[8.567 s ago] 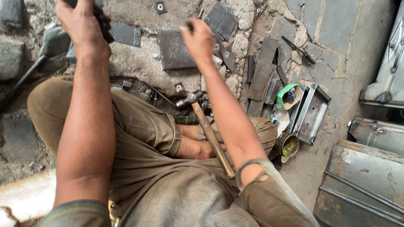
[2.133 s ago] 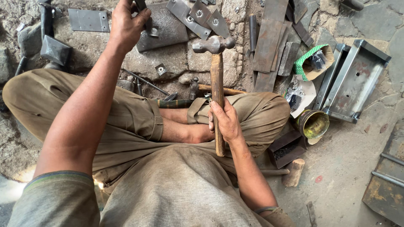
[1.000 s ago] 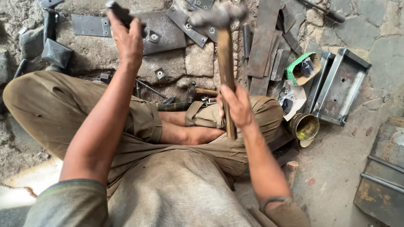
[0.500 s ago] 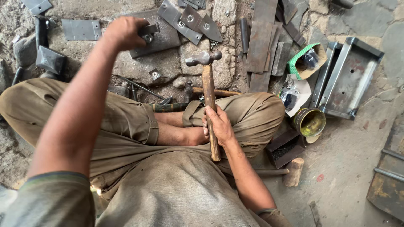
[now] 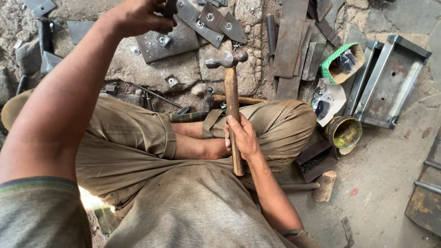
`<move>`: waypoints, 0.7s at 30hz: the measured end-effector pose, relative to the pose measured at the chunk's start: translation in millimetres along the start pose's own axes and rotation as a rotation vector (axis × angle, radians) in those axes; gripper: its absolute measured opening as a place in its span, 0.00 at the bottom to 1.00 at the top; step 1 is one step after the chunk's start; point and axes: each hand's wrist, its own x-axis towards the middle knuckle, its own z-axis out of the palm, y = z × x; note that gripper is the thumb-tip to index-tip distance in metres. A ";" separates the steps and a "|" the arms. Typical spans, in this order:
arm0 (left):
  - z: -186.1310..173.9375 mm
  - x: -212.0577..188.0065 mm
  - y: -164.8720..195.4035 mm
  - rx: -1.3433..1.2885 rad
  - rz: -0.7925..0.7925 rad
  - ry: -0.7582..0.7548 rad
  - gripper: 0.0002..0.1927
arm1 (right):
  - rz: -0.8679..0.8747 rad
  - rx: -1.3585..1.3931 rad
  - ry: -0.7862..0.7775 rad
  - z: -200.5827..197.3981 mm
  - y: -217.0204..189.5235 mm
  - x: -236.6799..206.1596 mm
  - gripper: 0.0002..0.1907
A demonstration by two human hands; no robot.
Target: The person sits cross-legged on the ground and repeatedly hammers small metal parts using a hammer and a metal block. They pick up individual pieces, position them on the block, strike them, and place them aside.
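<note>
A: Far left, the left hand is out over the floor, fingers curled tight around a dark punch stood on the plate.

B: Only its top shows above the knuckles, so I can't tell how squarely the tip sits on the metal.

A: That's the worry. If the punch leans, I'd expect a blow to kick it sideways off the plate.

B: And those knuckles wrap right around it. A glancing strike looks likely to land on them.

A: Moving right, the hammer is upright, its head raised above the crossed legs, near the plate but apart from it.

B: The right hand has it closed around the lower handle, thumb along the wood.

A: Low grip, long lever. My guess is the head could wander if the wrist rolls.

B: The plate lies on rough stone, too. It may rock or skid under a hit.

A: Further right, loose bars and a tray lie near the knee.

B: A jumping plate could knock into those. The tin is just beside the knee as well, easy to tip.
</note>
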 end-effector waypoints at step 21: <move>10.9 10.1 0.7 0.325 0.161 -0.022 0.16 | -0.277 -0.075 -0.060 -2.5 -17.5 -3.9 0.13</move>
